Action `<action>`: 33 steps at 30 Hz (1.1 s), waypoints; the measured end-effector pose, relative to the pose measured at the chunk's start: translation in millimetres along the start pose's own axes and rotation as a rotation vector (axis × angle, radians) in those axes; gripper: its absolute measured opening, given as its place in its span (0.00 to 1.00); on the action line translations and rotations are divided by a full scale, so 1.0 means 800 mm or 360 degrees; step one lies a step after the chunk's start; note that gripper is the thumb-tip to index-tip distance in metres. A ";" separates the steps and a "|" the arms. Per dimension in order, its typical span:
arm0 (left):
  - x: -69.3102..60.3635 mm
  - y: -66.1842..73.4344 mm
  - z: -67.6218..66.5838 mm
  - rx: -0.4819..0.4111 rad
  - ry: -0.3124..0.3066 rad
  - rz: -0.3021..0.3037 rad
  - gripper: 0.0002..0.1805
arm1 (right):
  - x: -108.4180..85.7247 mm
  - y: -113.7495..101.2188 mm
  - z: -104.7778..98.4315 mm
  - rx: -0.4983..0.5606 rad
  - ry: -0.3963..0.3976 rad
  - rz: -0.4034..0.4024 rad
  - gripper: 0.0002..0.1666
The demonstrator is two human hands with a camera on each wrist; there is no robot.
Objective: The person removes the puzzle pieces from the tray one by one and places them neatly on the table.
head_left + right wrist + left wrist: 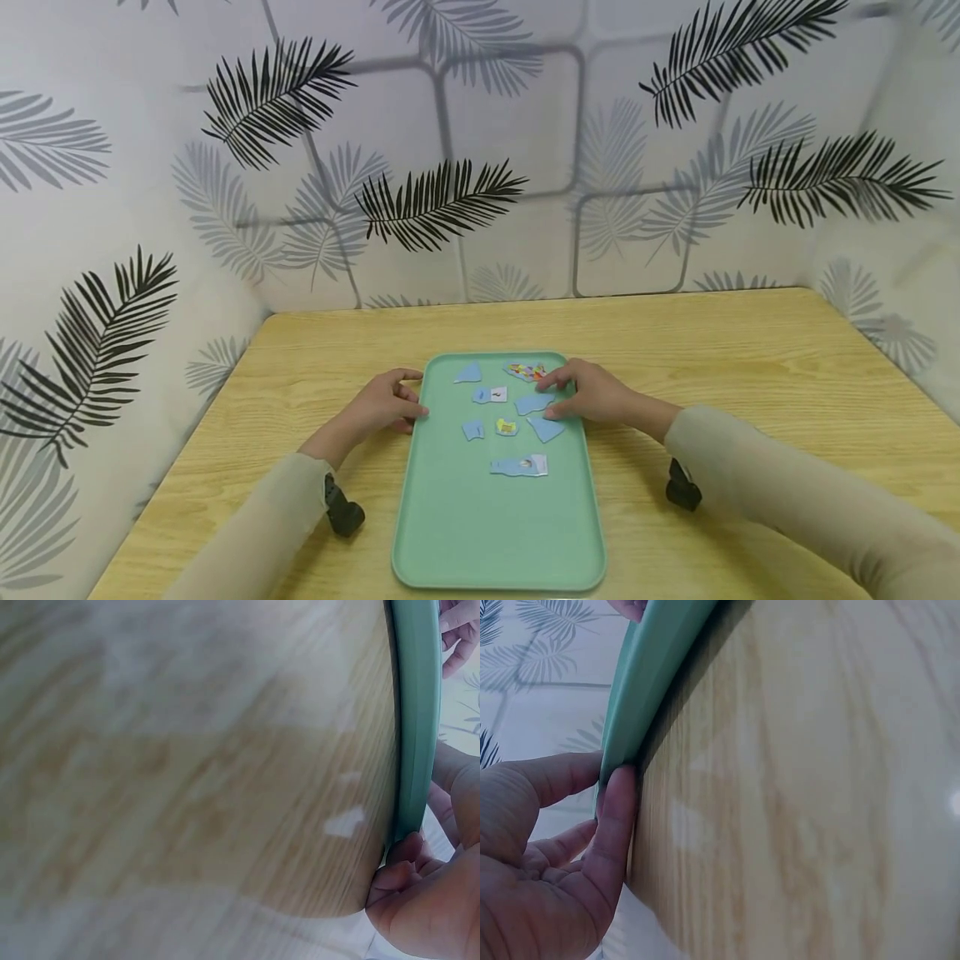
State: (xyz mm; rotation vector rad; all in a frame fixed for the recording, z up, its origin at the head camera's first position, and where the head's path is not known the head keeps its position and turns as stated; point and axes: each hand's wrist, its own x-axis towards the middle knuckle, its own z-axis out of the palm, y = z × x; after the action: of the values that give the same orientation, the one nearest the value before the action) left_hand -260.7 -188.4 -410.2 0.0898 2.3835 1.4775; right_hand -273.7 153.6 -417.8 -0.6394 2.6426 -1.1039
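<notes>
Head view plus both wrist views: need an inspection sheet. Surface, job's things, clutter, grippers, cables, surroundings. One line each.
Surface: wooden table, light grain, glossy reflections in the wrist views.
Job's things: green tray on the table; flat, mostly light-blue pieces lie in its far and middle part, some with printed pictures.
Clutter: nothing seen.
Grippers: left hand holds the tray's left rim, fingers either side; right hand grips the right rim, some fingers over it beside the pieces. Contact with pieces: cannot tell.
Cables: nothing seen.
Surroundings: pale walls with black and grey leaf patterns.
</notes>
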 end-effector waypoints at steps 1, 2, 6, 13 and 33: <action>0.000 0.000 0.001 -0.0012 0.0002 0.0002 0.35 | 0.000 0.000 0.000 0.0006 0.0004 0.0008 0.22; 0.000 0.000 0.002 -0.0022 0.0006 0.0002 0.35 | -0.001 -0.001 0.000 0.0010 0.0009 0.0020 0.22; 0.001 -0.001 0.004 -0.0040 0.0025 0.0008 0.34 | -0.003 -0.003 0.001 0.0006 0.0039 0.0061 0.20; 0.003 -0.003 0.006 -0.0069 0.0057 -0.0017 0.34 | -0.003 -0.005 0.003 -0.0018 0.0075 0.0077 0.17; 0.002 -0.006 0.004 -0.0129 0.0027 -0.0010 0.34 | -0.004 -0.005 0.006 -0.0049 0.0086 0.0026 0.11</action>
State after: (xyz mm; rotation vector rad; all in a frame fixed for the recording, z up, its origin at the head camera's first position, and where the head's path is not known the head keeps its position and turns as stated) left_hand -261.0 -187.6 -415.7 0.0507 2.3316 1.5760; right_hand -267.8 149.5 -418.0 -0.6014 2.7103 -1.0931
